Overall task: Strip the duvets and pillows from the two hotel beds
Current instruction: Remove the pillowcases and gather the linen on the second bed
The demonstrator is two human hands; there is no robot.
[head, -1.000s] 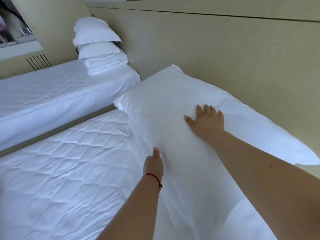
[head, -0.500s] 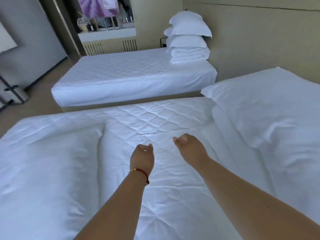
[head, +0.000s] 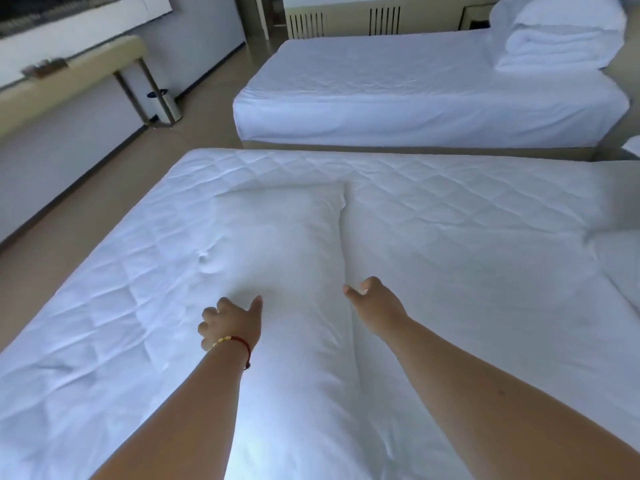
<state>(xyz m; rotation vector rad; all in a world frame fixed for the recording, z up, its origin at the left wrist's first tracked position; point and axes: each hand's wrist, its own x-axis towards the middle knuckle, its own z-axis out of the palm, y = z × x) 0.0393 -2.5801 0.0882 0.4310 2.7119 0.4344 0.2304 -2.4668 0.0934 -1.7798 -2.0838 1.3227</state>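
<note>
- The left hand (head: 230, 322) hovers at the left edge of a white pillow (head: 294, 258) lying on the near bed (head: 467, 237); its fingers are loosely curled, thumb out toward the pillow, and it grips nothing.
- The right hand (head: 375, 301) is at the pillow's right edge, fingers curled under; whether it has hold of fabric cannot be told.
- A red cord bracelet (head: 239, 342) with gold beads sits on the left wrist.
- The pillow lies lengthwise between the two forearms on the quilted mattress cover.
- A second pillow (head: 620, 268) shows at the right edge.
- On the far bed (head: 398, 95), folded duvets (head: 557, 46) and pillows are stacked at the head end.
- A desk (head: 69, 77) stands by the left wall, a bin (head: 166, 105) beside its leg.
</note>
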